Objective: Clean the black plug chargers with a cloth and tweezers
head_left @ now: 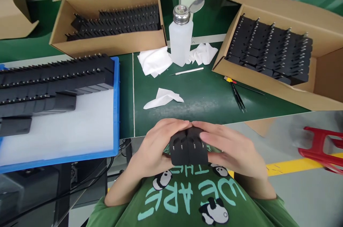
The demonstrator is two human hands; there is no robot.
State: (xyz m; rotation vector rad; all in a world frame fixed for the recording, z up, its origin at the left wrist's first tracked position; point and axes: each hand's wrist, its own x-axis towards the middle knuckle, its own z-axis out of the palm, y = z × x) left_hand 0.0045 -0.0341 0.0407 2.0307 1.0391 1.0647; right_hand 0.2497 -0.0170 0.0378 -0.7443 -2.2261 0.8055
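Observation:
Just beyond my shirt front, two black plastic blocks with metal pins are held side by side, touching each other. My left hand (151, 148) is closed around the left block (179, 154), thumb below and fingers over the top. Around the right block (198, 154) my right hand (237, 150) is closed in the same way. Short bright pins stick out of the faces turned up to me. The far sides of both blocks are hidden by my fingers. A crumpled white wipe (163, 97) lies on the green table (203, 95) beyond my hands.
A blue-rimmed tray (116, 112) at left holds rows of black blocks. Cardboard boxes (112, 41) (268, 86) of pinned blocks stand behind. Between them are a pump bottle (180, 41), wipes (154, 61), a white-handled pick (189, 71) and tweezers (237, 96). A red stool (316, 141) is at right.

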